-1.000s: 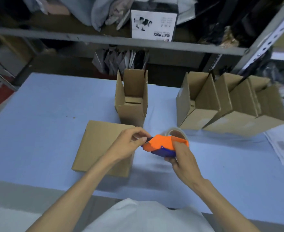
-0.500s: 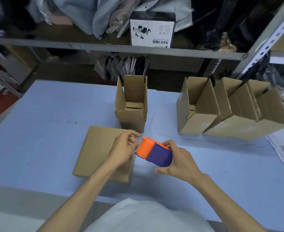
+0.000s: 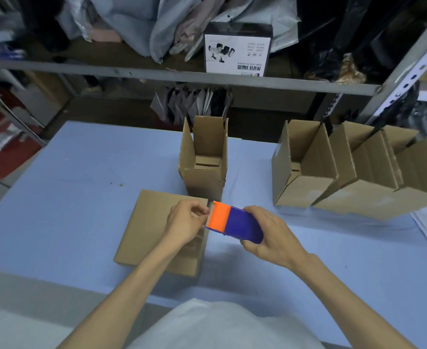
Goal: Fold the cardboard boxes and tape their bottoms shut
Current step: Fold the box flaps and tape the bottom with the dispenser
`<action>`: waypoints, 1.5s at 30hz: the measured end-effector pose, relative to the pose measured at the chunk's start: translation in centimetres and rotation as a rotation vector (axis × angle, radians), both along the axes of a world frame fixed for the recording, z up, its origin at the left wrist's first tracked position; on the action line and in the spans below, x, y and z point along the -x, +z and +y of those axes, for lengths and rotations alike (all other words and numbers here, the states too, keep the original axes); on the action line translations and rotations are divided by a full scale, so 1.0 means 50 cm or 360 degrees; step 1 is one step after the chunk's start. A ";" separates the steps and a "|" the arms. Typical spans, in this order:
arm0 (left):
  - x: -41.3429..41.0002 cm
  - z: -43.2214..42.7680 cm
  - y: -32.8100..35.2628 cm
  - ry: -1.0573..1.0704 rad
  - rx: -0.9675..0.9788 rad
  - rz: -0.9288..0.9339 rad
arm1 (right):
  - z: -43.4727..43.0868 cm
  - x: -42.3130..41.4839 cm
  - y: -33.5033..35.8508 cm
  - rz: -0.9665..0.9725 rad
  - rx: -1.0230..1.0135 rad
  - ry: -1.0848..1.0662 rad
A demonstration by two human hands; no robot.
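Flat box [image 3: 157, 230]: lies collapsed on the table [image 3: 56, 197], under and left of the grip, not yet folded.
Left hand [image 3: 184, 224]: thumb and fingers are pinched together at the dispenser's toothed mouth, seemingly on the tape end.
Open box [image 3: 205, 162]: stands upright just beyond the grip, top flaps up.
Dispenser [image 3: 232, 222]: held in the air between both hands, orange end toward the left hand.
Right hand [image 3: 270, 235]: wrapped around the dispenser's blue body.
Box row [image 3: 346, 177]: folded boxes lean on one another, well right of and beyond the grip.
Handling: the cardboard looks light and stiff, and likely to spring back along its creases. Take it by opposite side walls to square it, then pin the bottom flaps flat. The tape will likely be thin, clingy and quick to curl onto itself.
Hidden: the tape is too clear to make out. The roll sits inside the dispenser. The flat box's near right corner is behind the left forearm. The box bottoms face away, so any taping is unseen.
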State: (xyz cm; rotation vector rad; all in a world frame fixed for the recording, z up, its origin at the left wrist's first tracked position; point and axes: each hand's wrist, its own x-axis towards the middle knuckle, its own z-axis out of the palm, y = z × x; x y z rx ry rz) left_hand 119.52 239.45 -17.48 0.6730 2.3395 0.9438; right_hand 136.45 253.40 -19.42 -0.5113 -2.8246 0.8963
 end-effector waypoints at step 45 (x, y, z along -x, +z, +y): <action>0.032 -0.117 -0.063 0.0440 -0.0013 -0.0038 | 0.022 -0.083 -0.030 -0.0139 -0.0073 -0.0046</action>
